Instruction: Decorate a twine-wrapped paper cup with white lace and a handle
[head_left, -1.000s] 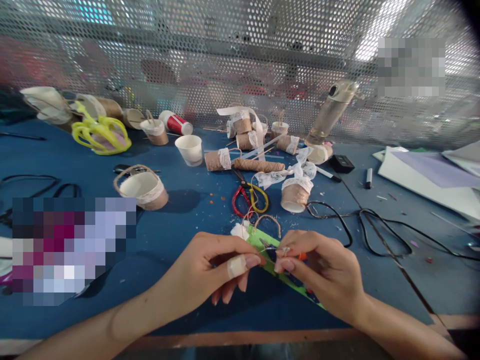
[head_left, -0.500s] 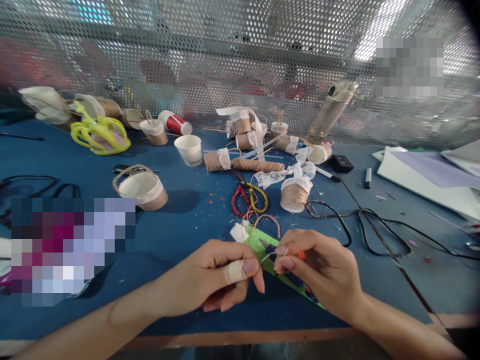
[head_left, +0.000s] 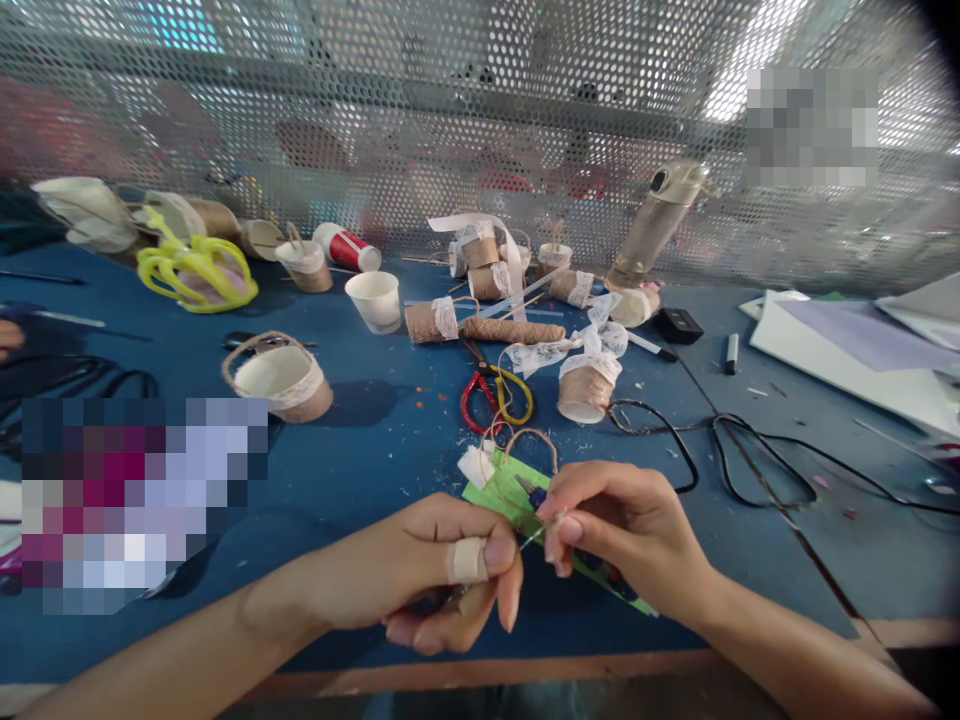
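Above the front of the table, my left hand (head_left: 442,565) is closed, with a bandage round its thumb. Between its thumb and forefinger I pinch one end of a thin pale strand (head_left: 531,540). My right hand (head_left: 619,515) pinches the strand's other end; its exact material is too small to tell. Below the right hand lies a green sheet (head_left: 484,490) with what looks like a blue glue gun (head_left: 534,491), mostly hidden by the fingers. A twine loop (head_left: 536,435) curves at the sheet's far edge. Scissors with red and yellow handles (head_left: 496,395) lie beyond.
A lace-trimmed twine cup (head_left: 585,390), a handled cup (head_left: 289,380), a white cup (head_left: 375,300) and a twine roll (head_left: 514,331) stand or lie ahead. A black cable (head_left: 757,490) loops at right. Behind are a bottle (head_left: 652,225) and perforated metal screen (head_left: 420,110). Another person's hand (head_left: 9,335) shows far left.
My left hand has dipped slightly and its lower fingers have shifted. The right hand has moved a little left, bringing the pinches closer. Another person's hand has appeared at the left edge.
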